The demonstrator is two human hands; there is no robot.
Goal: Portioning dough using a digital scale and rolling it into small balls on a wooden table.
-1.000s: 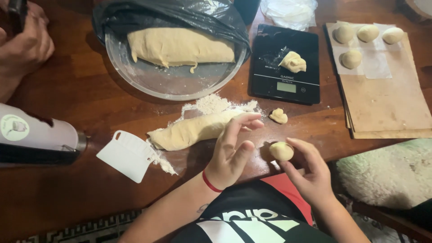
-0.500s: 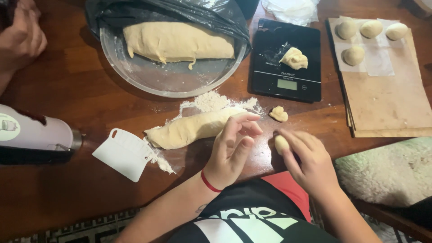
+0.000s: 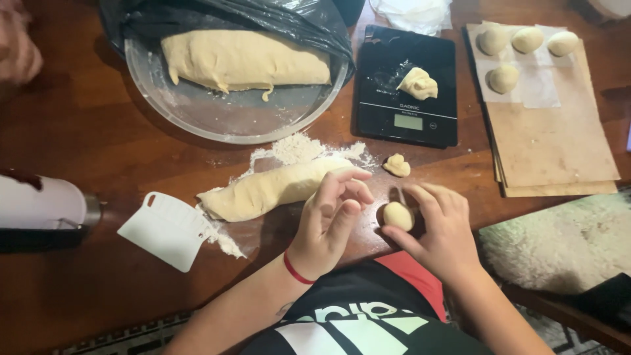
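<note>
My right hand (image 3: 442, 230) cups a small dough ball (image 3: 398, 215) against the wooden table (image 3: 85, 144), fingers curled around it. My left hand (image 3: 330, 217) hovers just left of the ball with fingers bent and apart, holding nothing; a red band circles its wrist. A floured dough log (image 3: 269, 189) lies beyond my left hand. A small dough scrap (image 3: 397, 165) sits near the scale.
A black kitchen scale (image 3: 407, 89) carries a dough piece (image 3: 419, 83). A clear round tray (image 3: 217, 112) holds a large dough loaf (image 3: 243, 60). Several dough balls (image 3: 504, 78) rest on brown boards (image 3: 552, 138). A white scraper (image 3: 167, 230) lies left. Another person's hand (image 3: 18, 49) is top left.
My right hand has shifted over the dough ball and now cups it on the table near my left hand. The camera has moved slightly.
</note>
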